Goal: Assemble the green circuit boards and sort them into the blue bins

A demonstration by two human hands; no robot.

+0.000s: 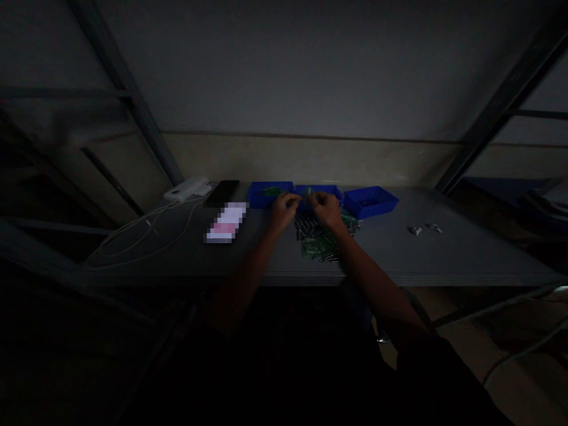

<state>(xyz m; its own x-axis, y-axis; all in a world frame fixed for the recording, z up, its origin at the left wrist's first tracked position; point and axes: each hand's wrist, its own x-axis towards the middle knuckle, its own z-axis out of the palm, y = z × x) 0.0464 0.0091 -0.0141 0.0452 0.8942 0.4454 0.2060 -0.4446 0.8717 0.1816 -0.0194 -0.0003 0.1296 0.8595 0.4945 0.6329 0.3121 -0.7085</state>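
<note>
My left hand is closed in a pinch in front of the gap between two blue bins; what its fingertips hold, if anything, is too small to make out. Close beside it, my right hand pinches a small pale piece over the middle blue bin. Below both hands lies a pile of shiny, slim metal pieces mixed with green pieces. My right wrist partly covers this pile. Green bits lie in the left blue bin.
A third blue bin stands at right, and two small whitish pieces lie beyond it. On the left are a lit phone, a dark flat device, a white power strip and loose cables. Metal posts flank the grey table.
</note>
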